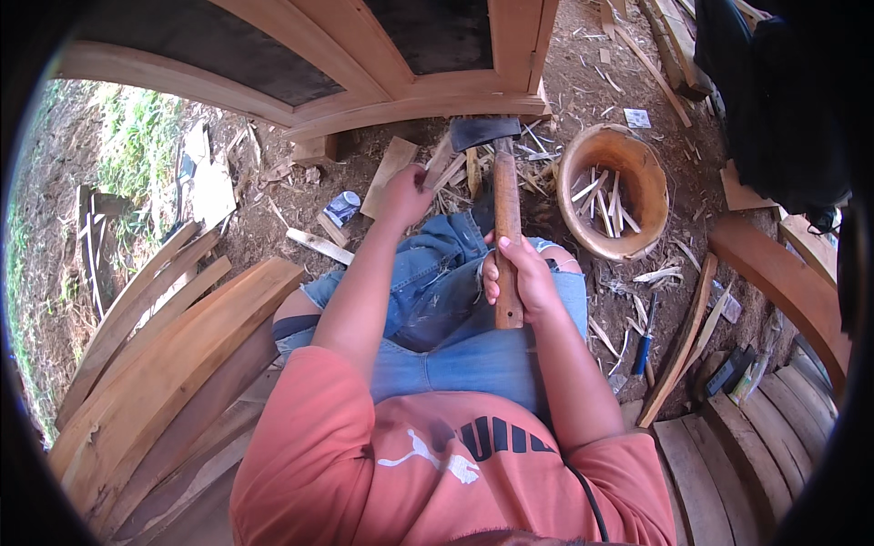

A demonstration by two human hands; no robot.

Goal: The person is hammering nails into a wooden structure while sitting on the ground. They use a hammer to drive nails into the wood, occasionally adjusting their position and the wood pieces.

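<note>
My right hand (pixel 519 278) is closed round the lower part of a wooden handle. It belongs to a hatchet (pixel 506 196) held in front of my knees, its dark metal head at the far end. To its left, my left hand (pixel 405 196) grips a narrow piece of wood (pixel 441 162) close to the hatchet head. The lower end of that piece is partly covered by my fingers. A flat wooden offcut (pixel 387 173) lies on the ground beside my left hand.
A framed wooden panel (pixel 414 86) stands at the far side. An orange-brown bucket (pixel 578 214) with wood slivers sits at right, near a blue-handled screwdriver (pixel 643 353). Curved boards (pixel 182 355) are stacked at left, a curved timber (pixel 783 282) at right. Shavings litter the dirt.
</note>
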